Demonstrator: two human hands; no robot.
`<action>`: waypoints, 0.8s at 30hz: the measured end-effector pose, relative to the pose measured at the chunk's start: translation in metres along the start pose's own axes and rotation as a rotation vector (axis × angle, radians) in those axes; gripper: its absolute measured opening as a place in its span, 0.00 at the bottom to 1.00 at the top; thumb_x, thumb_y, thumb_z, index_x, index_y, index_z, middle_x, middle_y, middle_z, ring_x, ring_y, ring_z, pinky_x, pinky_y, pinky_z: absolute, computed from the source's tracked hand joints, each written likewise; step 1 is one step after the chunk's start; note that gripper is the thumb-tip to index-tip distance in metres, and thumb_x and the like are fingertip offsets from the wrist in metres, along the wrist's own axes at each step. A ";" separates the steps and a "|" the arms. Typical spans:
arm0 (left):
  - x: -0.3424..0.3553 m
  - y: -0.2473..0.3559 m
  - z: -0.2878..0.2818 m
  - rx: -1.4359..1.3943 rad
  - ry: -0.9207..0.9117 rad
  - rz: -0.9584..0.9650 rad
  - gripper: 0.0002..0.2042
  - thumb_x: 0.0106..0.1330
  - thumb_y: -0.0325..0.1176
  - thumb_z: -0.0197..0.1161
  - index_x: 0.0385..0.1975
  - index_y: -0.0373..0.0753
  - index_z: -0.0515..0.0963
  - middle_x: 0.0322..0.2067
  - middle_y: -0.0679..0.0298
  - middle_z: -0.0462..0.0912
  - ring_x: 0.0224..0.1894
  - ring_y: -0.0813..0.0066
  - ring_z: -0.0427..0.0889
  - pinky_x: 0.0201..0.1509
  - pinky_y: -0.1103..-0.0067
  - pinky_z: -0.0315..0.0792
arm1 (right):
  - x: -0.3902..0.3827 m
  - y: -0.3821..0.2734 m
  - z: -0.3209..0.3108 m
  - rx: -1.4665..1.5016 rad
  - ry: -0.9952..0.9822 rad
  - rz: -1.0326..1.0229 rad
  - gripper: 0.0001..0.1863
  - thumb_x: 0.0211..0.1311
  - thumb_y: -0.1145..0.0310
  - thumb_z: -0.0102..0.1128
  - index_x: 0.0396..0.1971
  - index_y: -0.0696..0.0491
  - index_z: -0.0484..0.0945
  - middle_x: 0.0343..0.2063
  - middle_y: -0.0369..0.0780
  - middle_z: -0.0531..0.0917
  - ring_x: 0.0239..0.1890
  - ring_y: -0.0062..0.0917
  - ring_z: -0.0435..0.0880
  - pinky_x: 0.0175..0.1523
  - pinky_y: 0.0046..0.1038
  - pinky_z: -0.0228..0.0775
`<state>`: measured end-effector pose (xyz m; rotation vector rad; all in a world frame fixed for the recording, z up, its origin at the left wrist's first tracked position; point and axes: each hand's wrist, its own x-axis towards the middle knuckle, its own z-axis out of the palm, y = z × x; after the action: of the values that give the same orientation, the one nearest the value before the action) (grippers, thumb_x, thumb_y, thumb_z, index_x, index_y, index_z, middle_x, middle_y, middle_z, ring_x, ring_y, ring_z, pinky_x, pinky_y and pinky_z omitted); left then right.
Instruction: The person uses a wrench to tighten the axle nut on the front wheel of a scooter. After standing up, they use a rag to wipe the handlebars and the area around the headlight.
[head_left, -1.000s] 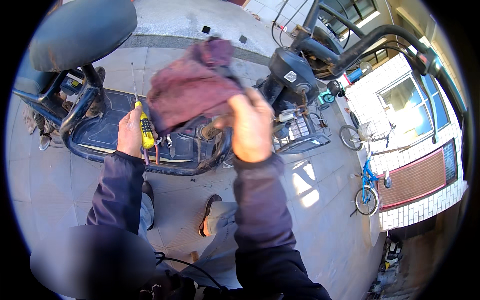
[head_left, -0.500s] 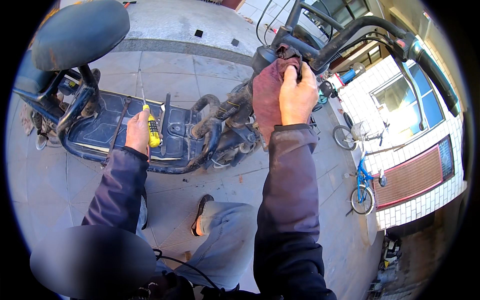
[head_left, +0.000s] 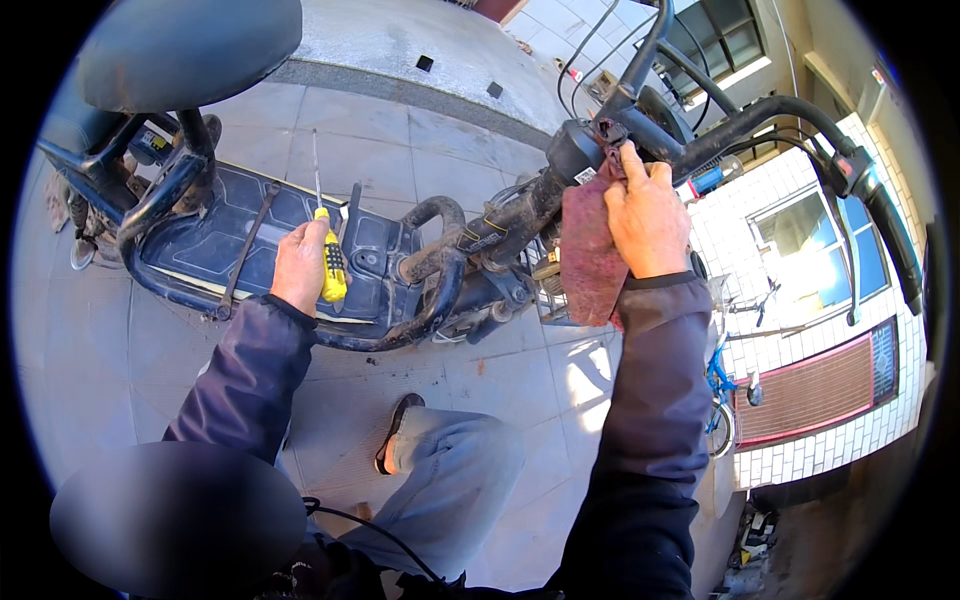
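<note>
My left hand (head_left: 300,266) is closed round a screwdriver (head_left: 334,268) with a yellow handle; its long thin shaft points away over the footboard (head_left: 200,245) of a dark electric scooter. Up at the scooter's steering column (head_left: 505,222), my right hand (head_left: 650,218) holds a dark red rag (head_left: 588,250) against the joint below the handlebar (head_left: 735,128). Its index finger stretches out along the top of the cloth, and the rest of the rag hangs down beside the column. Part of the joint is hidden behind fingers and cloth.
A dark strap (head_left: 250,250) lies across the footboard. The seat (head_left: 185,50) rises at the upper left. At the right, a blue bicycle (head_left: 718,385) stands by a white brick wall (head_left: 800,440). My bent knee (head_left: 470,450) is below the scooter.
The scooter sits farther right in the view. On the rag, my right hand has shifted; the cloth hangs lower, and a small label on the column now shows. My left hand keeps the screwdriver.
</note>
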<state>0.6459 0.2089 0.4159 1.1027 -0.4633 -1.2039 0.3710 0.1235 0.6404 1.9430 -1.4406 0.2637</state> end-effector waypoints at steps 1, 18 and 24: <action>-0.001 0.001 -0.001 0.010 -0.005 0.011 0.16 0.69 0.43 0.50 0.33 0.34 0.71 0.19 0.61 0.74 0.15 0.73 0.75 0.20 0.78 0.72 | 0.004 0.004 -0.003 -0.015 -0.028 -0.023 0.23 0.59 0.63 0.53 0.57 0.44 0.74 0.43 0.48 0.77 0.39 0.45 0.83 0.43 0.44 0.74; -0.004 -0.003 0.001 -0.072 -0.027 -0.023 0.15 0.69 0.42 0.53 0.33 0.33 0.71 0.18 0.62 0.72 0.14 0.73 0.74 0.18 0.78 0.71 | -0.032 0.036 0.001 0.047 0.007 0.177 0.21 0.57 0.61 0.54 0.50 0.53 0.76 0.31 0.52 0.84 0.34 0.49 0.83 0.42 0.47 0.73; -0.001 -0.011 0.007 -0.001 -0.021 -0.033 0.16 0.69 0.43 0.52 0.33 0.33 0.71 0.18 0.60 0.73 0.15 0.72 0.75 0.18 0.76 0.71 | -0.011 0.009 0.001 0.092 0.367 -0.039 0.23 0.58 0.64 0.57 0.56 0.47 0.73 0.26 0.45 0.83 0.26 0.43 0.83 0.32 0.41 0.75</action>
<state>0.6350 0.2076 0.4098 1.1017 -0.4625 -1.2454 0.3586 0.1302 0.6373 1.8724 -1.1658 0.6423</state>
